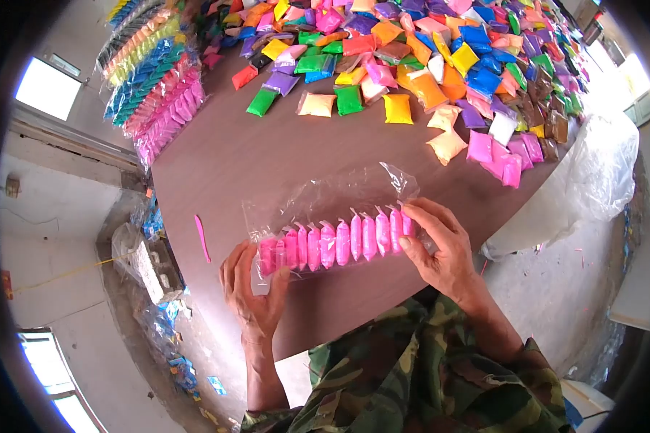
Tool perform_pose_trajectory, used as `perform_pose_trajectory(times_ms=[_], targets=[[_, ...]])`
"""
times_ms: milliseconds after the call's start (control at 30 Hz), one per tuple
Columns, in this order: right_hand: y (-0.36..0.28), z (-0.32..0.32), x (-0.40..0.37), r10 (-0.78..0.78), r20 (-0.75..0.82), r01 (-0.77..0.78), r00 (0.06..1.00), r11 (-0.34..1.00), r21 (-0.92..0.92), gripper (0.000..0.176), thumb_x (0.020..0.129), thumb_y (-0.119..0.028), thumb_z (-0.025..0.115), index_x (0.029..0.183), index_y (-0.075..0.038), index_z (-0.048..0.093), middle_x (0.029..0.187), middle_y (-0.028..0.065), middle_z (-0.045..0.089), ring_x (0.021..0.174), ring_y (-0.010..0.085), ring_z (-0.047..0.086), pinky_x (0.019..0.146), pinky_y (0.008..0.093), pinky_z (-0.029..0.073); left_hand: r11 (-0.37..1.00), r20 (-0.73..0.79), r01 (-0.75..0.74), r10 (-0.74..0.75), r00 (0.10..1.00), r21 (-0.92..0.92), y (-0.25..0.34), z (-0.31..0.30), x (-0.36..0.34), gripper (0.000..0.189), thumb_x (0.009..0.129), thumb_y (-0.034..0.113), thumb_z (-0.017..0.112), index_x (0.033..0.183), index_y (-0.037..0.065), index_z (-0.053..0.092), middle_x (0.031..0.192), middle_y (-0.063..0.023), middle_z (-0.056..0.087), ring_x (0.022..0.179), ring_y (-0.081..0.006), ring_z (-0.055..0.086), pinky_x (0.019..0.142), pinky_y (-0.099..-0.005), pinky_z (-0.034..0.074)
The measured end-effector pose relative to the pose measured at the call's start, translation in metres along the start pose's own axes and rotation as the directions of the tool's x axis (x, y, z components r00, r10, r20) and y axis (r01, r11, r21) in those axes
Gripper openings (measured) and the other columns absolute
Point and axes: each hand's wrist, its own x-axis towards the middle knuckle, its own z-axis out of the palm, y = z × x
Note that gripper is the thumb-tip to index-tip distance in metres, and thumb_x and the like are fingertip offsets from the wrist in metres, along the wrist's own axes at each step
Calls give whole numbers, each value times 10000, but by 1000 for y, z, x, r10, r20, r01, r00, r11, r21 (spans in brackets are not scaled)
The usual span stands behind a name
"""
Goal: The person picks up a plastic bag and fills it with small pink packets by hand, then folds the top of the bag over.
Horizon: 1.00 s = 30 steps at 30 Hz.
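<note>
A clear plastic bag [318, 196] lies on the brown table close to me, with a row of slim pink packets [328, 245] standing side by side in it. My left hand [255, 292] grips the bag's left end, thumb in front and fingers behind the end packets. At the opposite end, the thumb and fingertips of my right hand [444, 249] close around the last pink packet and the plastic there. The bag's loose upper film spreads flat beyond the row.
A large heap of small coloured packets [397, 108] covers the far side of the table [224, 159]. Stacked bags of packets in rows [155, 86] stand at the far left. A pink plastic tool [203, 238] lies left. Clear plastic sheeting [599, 162] hangs at the right edge.
</note>
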Motion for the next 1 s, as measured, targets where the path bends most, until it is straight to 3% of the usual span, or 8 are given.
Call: perform_pose_trajectory(times_ms=[100,300,400,600,767,900,1000], targets=[[-7,-2,1,-35,-4,35,999,998,-45,514,870,-134,890,1341,-27,714,1364,166,682,1216,360,686,1027,460,582,999,40,3,-1,999,-43,16,-8,6,672,794,322,954,1333,12,700,1423,-205,656,1270,-403,644,1091,-510,525],[-6,-10,0,-124,90,133,988,986,-103,574,809,-155,929,1325,-34,711,1380,152,668,1228,358,672,1015,458,579,998,158,-63,60,986,14,18,0,5,809,744,359,982,1407,30,655,1443,-183,647,1337,-387,612,1096,-506,528],[-4,-7,2,-150,98,161,984,980,-114,608,786,-189,948,1324,-40,708,1395,147,658,1232,357,665,1016,471,571,996,119,-86,83,989,18,19,-1,9,868,723,404,992,1428,33,647,1459,-175,640,1352,-399,602,1123,-517,501],[-22,-10,17,-137,144,160,980,973,-167,649,785,-290,949,1343,-68,702,1457,142,609,1291,357,624,1102,503,493,963,209,-269,265,941,-10,46,-2,40,986,675,546,978,1440,25,636,1491,-194,624,1360,-415,595,1168,-527,439],[-31,1,42,-213,265,267,940,946,-186,573,835,-336,908,1305,-80,704,1400,121,633,1270,332,634,1133,499,455,943,317,-289,328,890,-165,43,14,65,745,801,466,918,1368,37,694,1383,-164,708,1283,-370,664,1130,-508,467],[-29,21,52,-243,297,281,923,955,-93,383,904,-282,841,1207,-83,718,1305,80,681,1230,279,659,1101,489,468,924,377,-238,343,860,-299,31,21,73,554,918,418,850,1326,59,745,1272,-153,773,1215,-376,707,1097,-493,501],[-27,32,55,-229,278,254,933,966,-54,251,936,-234,803,1119,-80,728,1191,63,725,1134,268,697,1026,468,500,935,322,-196,290,901,-295,36,22,72,459,878,244,880,1286,77,753,1205,-105,793,1137,-314,739,1046,-447,519]])
